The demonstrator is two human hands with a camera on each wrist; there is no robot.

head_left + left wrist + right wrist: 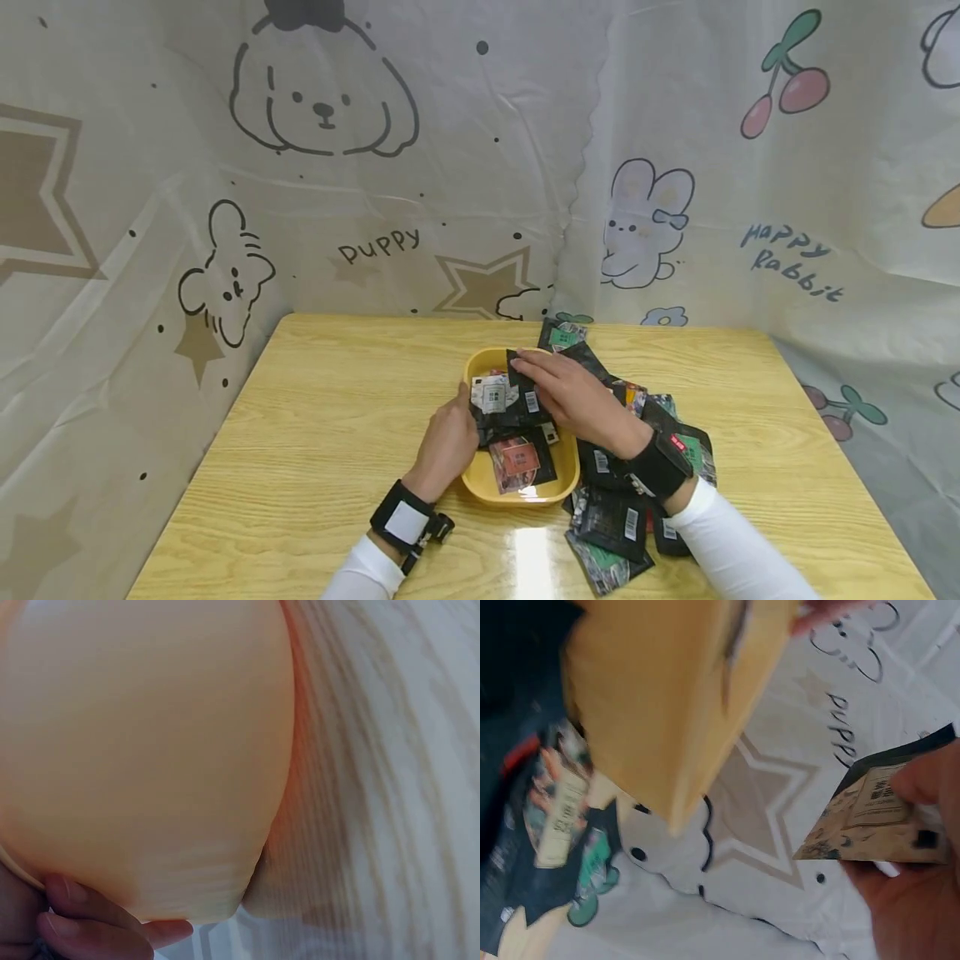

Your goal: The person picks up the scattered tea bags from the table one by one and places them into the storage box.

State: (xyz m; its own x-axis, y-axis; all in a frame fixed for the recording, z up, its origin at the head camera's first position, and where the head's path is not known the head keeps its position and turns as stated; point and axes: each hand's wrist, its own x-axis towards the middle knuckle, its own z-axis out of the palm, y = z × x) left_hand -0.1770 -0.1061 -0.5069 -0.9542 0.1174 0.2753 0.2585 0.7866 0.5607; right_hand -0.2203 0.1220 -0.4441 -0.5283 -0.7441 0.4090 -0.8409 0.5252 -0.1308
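Note:
A yellow plastic basin (517, 501) stands on the table with several small flat packets inside. My left hand (446, 437) grips its left rim; in the left wrist view, the fingers (97, 919) lie against the outer wall. Over the basin, my right hand (573, 396) pinches a packet (874, 802) between thumb and fingers. That packet has a tan printed face with a label, and its black side with a barcode shows in the head view. A white-labelled packet (493, 394) and a red-labelled packet (517, 462) lie in the basin.
A loose pile of black and printed packets (611, 521) spreads along the basin's right side, partly under my right forearm. One green-labelled packet (562, 335) lies near the back edge. The wooden table (322, 417) meets a cartoon-printed cloth (450, 192) behind it.

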